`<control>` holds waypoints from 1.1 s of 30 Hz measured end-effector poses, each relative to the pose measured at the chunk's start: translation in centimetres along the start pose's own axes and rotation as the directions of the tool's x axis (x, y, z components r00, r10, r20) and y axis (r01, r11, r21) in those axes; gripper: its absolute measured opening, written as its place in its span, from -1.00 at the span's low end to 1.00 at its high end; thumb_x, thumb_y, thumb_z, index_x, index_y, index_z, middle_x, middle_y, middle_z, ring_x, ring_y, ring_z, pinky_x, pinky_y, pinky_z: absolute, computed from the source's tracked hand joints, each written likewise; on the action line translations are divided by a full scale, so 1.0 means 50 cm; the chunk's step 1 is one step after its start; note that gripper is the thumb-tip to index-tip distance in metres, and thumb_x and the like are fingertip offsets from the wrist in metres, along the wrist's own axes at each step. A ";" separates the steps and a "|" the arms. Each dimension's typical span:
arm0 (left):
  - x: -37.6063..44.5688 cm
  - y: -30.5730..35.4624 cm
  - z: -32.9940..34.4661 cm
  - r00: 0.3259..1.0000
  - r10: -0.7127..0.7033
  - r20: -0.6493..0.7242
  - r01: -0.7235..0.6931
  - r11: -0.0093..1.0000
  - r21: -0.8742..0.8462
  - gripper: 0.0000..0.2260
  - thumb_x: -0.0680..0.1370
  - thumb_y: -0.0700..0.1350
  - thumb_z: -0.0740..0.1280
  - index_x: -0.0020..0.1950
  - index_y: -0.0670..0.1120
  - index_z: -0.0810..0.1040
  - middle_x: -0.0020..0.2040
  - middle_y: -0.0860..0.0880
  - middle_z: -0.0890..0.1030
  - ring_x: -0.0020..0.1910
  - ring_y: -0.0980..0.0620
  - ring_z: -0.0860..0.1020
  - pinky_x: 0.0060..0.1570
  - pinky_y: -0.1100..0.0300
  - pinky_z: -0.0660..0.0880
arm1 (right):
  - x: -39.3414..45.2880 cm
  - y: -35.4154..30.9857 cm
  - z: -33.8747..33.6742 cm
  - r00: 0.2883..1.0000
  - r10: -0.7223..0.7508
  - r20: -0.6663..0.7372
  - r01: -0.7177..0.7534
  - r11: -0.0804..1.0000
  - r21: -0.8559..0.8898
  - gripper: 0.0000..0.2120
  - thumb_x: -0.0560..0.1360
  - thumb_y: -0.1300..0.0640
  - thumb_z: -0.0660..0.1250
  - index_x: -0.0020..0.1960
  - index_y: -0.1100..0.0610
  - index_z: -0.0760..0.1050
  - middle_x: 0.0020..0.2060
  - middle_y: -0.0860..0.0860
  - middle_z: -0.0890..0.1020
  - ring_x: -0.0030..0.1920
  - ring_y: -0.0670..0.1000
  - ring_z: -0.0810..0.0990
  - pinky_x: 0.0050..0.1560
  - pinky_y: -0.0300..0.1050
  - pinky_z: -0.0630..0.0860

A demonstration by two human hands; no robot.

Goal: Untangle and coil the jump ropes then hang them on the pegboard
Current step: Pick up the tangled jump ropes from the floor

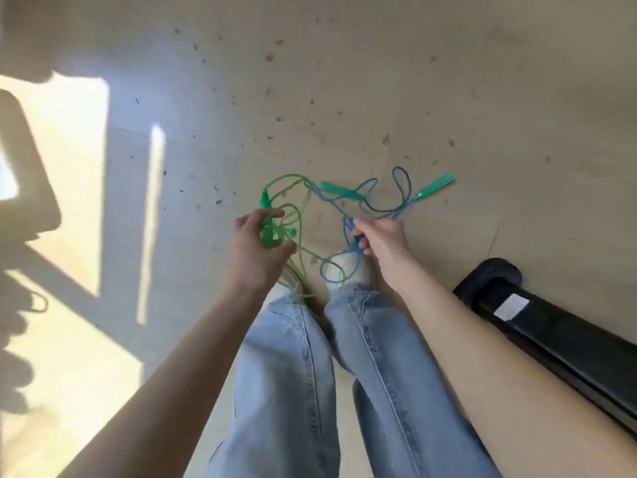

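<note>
A green jump rope (293, 215) hangs in loose loops above the floor. My left hand (256, 244) grips its bright green handles with a bunch of its cord. A blue jump rope (401, 193) trails to the right, where my right hand (379, 239) grips a bunch of its cord. The blue rope's two teal handles (336, 189) (435, 186) lie on the floor beyond my hands. Green and blue cords cross and tangle between my hands, and one blue loop (339, 270) hangs over my shoes. No pegboard is in view.
I stand on a pale floor (344, 81) speckled with dark bits of debris. A long black bar with a white label (537, 315) lies on the floor at the right. Sunlit patches and shadows fall on the left.
</note>
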State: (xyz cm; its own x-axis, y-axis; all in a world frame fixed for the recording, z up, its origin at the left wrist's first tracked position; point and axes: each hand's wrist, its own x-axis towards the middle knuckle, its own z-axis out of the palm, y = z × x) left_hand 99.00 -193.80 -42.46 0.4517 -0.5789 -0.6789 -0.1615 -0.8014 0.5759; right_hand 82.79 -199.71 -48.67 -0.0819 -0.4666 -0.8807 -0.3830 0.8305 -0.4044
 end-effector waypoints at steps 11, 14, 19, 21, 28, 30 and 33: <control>-0.460 0.610 -0.507 0.599 0.522 0.607 -0.680 0.732 0.043 -0.59 0.37 -0.16 0.48 0.19 -0.19 0.54 0.20 -0.17 0.37 0.26 0.08 0.35 0.24 0.47 0.20 | -0.965 -0.649 -0.196 0.784 -0.477 0.397 0.362 0.871 0.331 -0.60 0.38 0.28 0.39 -0.50 0.02 0.29 -0.58 -0.14 0.28 -0.55 -0.19 0.25 -0.53 -0.37 0.21; -0.489 0.720 -0.585 0.710 0.492 0.504 -0.592 0.805 0.048 -0.87 0.43 -0.23 0.44 -0.05 -0.21 0.60 0.03 -0.12 0.54 -0.02 0.06 0.50 0.04 0.33 0.36 | -1.001 -0.764 -0.260 0.819 -0.562 0.118 0.443 0.749 0.494 -0.64 0.44 0.29 0.33 -0.41 0.01 0.28 -0.58 -0.16 0.30 -0.54 -0.21 0.28 -0.54 -0.36 0.17; -0.419 0.920 -0.665 0.864 0.399 0.307 -0.287 0.891 -0.352 -0.89 0.37 -0.10 0.47 -0.28 -0.09 0.58 -0.27 -0.04 0.53 -0.29 0.06 0.45 -0.27 0.28 0.36 | -0.912 -0.884 -0.288 0.799 -0.598 0.060 0.549 0.768 0.329 -0.81 0.47 0.34 0.27 -0.14 0.07 0.37 -0.30 -0.02 0.55 -0.35 -0.21 0.50 -0.32 -0.32 0.36; -0.366 1.026 -0.640 0.913 0.344 0.220 -0.182 0.824 -0.537 -0.87 0.45 -0.17 0.37 -0.31 -0.08 0.55 -0.39 0.00 0.55 -0.41 0.09 0.48 -0.35 0.30 0.41 | -0.854 -0.940 -0.266 0.763 -0.578 0.290 0.446 0.795 0.412 -0.80 0.42 0.14 0.31 0.03 0.00 0.45 -0.02 0.00 0.55 -0.11 -0.14 0.54 -0.15 -0.24 0.44; -0.118 1.366 -0.626 0.998 0.038 0.040 0.005 0.663 -0.749 -0.87 0.55 -0.22 0.25 -0.20 -0.17 0.47 -0.42 -0.07 0.49 -0.55 0.05 0.49 -0.51 0.30 0.45 | -0.677 -1.246 -0.208 0.643 -0.570 0.511 0.573 0.801 0.173 -0.67 0.37 0.16 0.47 0.04 -0.06 0.42 -0.12 -0.23 0.61 -0.26 -0.23 0.62 -0.27 -0.16 0.51; -0.051 1.425 -0.644 0.999 0.021 0.029 0.008 0.649 -0.760 -0.86 0.55 -0.22 0.24 -0.21 -0.15 0.47 -0.39 -0.06 0.48 -0.49 0.04 0.48 -0.43 0.24 0.48 | -0.648 -1.351 -0.211 0.737 -0.591 0.328 0.590 0.799 0.113 -0.83 0.46 0.34 0.34 -0.15 0.12 0.40 -0.30 0.00 0.53 -0.51 -0.09 0.54 -0.48 -0.18 0.35; 0.044 1.476 -0.673 0.994 0.084 -0.068 -0.108 0.842 -0.528 -0.98 0.53 -0.25 0.28 -0.07 -0.15 0.49 -0.26 -0.10 0.49 -0.35 0.01 0.45 -0.29 0.16 0.44 | -0.611 -1.492 -0.243 0.806 -0.535 0.253 0.479 0.840 0.254 -0.82 0.49 0.40 0.24 -0.20 0.17 0.39 -0.32 0.12 0.49 -0.49 -0.01 0.55 -0.50 -0.28 0.39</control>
State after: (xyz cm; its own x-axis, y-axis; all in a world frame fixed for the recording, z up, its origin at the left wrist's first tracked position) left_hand 117.59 -249.15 13.87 0.4953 -0.6327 -0.5952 0.2790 -0.5330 0.7988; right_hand 102.67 -251.12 11.44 0.3716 -0.7438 -0.5555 -0.1269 0.5521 -0.8241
